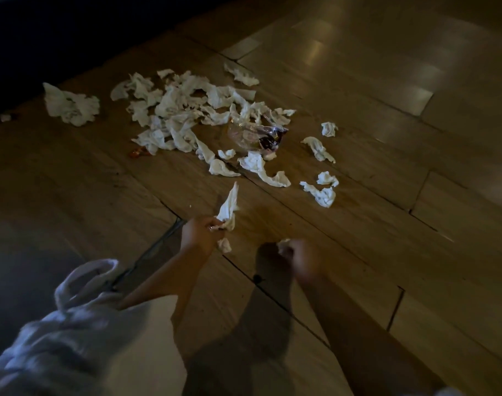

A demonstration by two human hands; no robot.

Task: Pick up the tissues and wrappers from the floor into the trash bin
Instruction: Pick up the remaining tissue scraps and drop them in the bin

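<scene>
My left hand grips a bunch of white tissues that stick up and hang below the fist. My right hand is blurred and curled around a small white tissue scrap. Farther out, a big heap of crumpled tissues covers the wooden floor. A clear plastic wrapper lies at its right edge, and a small orange wrapper lies at its near left. Several loose tissues lie to the right. No trash bin shows.
A larger single tissue lies apart at the far left. A white plastic bag with looped handles fills the lower left corner. Dark shadow runs along the top left.
</scene>
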